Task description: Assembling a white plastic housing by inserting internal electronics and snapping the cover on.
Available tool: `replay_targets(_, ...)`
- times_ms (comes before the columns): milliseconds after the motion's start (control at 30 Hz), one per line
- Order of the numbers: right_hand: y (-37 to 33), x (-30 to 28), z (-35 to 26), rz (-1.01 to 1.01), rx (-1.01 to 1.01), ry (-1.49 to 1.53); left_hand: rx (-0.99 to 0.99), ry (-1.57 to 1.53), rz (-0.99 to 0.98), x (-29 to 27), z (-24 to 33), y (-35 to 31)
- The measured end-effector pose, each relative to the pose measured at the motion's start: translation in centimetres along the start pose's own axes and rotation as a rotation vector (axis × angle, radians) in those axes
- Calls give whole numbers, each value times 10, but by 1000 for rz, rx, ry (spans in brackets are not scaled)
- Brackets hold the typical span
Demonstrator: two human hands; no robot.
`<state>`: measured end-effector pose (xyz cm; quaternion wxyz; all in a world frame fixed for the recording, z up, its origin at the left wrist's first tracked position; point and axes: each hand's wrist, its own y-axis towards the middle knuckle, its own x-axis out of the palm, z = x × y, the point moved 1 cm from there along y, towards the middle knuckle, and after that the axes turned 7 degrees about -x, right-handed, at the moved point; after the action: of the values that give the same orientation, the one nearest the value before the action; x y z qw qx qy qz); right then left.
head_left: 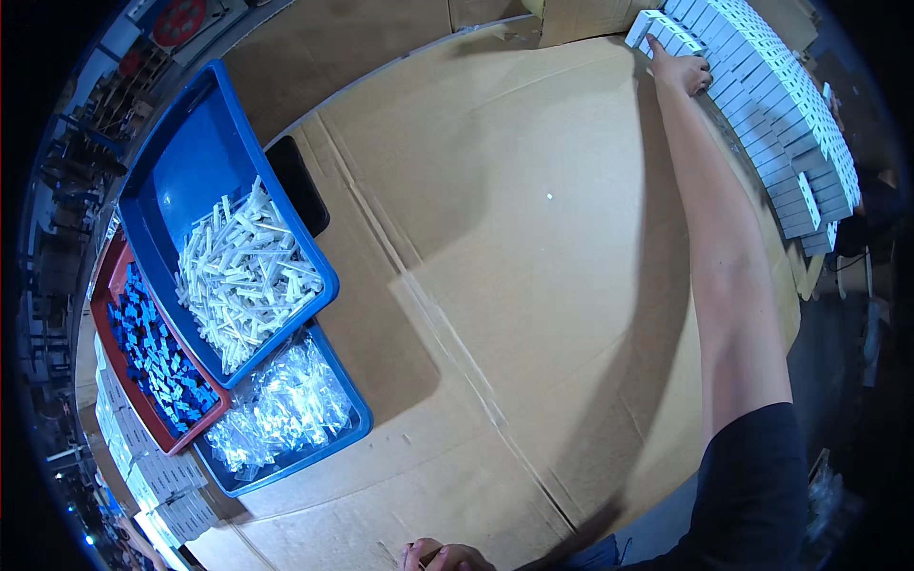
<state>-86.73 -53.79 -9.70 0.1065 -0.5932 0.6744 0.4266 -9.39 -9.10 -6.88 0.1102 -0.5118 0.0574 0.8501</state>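
Observation:
At the far right my right hand (681, 73) reaches out to a short row of small white boxes (672, 34). Its thumb lies along one side of the row and its fingers curl at the other, closed on the boxes. This row sits at the far end of a long stack of the same white boxes (776, 105). Only part of my left hand (443, 556) shows at the bottom edge, with its fingers curled in. Whatever it may hold is hidden.
On the left, a blue tray (181, 124) of whitish plastic strips (248, 271) overlaps a red tray (157, 430) of small blue pieces and another blue tray (357, 400) of clear plastic bags. A black phone-like slab (303, 186) lies beside them. Cardboard (514, 266) covers the table.

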Motion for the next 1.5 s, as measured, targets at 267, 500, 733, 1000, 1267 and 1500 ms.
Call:
replay_targets(267, -40, -12, -27, 26, -36, 87, -4, -31, 10, -6, 10, 11)
replay_targets(500, -35, -9, -35, 93, 90, 78, 30, -34, 68, -9, 22, 27)
replay_targets(733, -26, 9, -37, 179, 209, 130, -14, -76, 67, -10, 23, 24)
replay_targets(1000, -43, -9, -36, 68, 168, 95, -55, -58, 134, -2, 23, 12)
replay_targets(1267, -45, -57, -6, -140, 12, 210, -2, -24, 7, -8, 1, -5)
replay_targets(1500, -130, -145, 36, -295, -374, 323, -4, -164, 15, -23, 8, 0)
